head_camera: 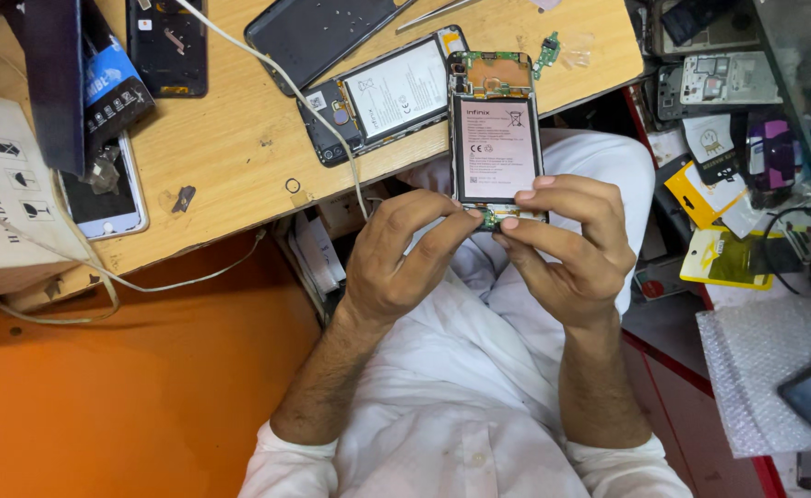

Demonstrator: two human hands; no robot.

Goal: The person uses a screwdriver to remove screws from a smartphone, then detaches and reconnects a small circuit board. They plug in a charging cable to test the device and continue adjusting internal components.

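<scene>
Head view, looking down over the lap of a person in white clothing. Left hand (pixel 396 254) and right hand (pixel 567 244) meet at the near, lower end of an opened phone (pixel 496 138) with its back cover removed. Both hands are curled nearly closed: the left pinches the lower edge between thumb and forefinger, and the right grips the lower right corner, its fingers wrapped along the side. The phone's long axis runs away from the person, almost vertical in the frame; its bottom end, with a small green board, points toward the body, and its top end, with the exposed circuit board, points toward the table. The battery face is turned up to the camera. The phone is held above the lap, its far end overlapping the edge of the wooden table (pixel 239 138). Just beyond and to the left lies a second opened phone (pixel 382 97), tilted diagonally, and a white cable (pixel 327 120) crosses it. Farther off rests a dark back cover (pixel 318 32).
</scene>
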